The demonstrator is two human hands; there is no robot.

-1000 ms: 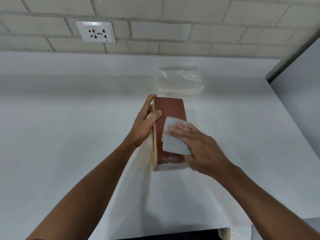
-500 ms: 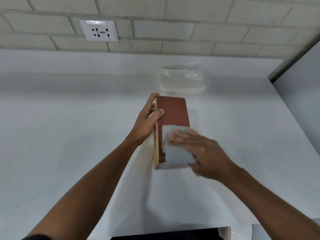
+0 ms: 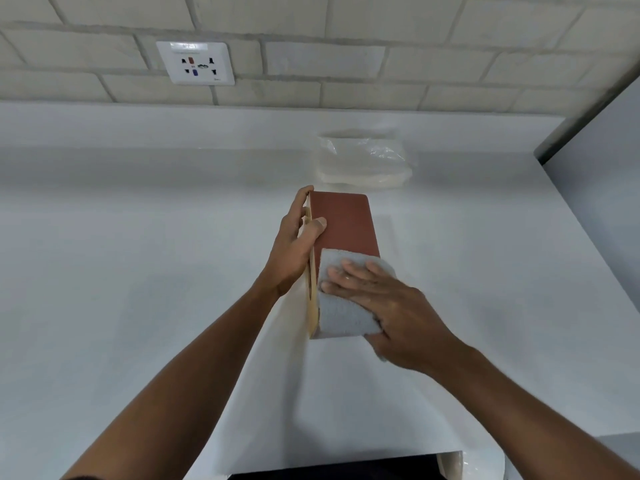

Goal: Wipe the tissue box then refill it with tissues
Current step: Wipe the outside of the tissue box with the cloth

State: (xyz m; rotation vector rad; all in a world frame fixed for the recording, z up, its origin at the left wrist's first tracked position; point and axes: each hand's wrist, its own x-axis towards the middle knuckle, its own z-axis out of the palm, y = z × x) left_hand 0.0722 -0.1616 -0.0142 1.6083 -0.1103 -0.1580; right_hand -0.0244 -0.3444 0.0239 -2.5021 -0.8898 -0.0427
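Counter point(image 3: 138, 271): left hand point(image 3: 294, 251) holds tissue box point(image 3: 346, 223), right hand point(image 3: 398, 313) presses cloth point(image 3: 343, 313).

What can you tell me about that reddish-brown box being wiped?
The tissue box is long and rectangular, reddish-brown face up, a pale wood-like side facing left. It seems to rest on the white table. The left hand grips its left edge, thumb on the brown face; the right hand presses a grey cloth flat on its near end.

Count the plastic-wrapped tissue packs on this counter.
1. The tissue pack lies at the back of the counter, beyond the tissue box and apart from it. The box could hide another behind it.
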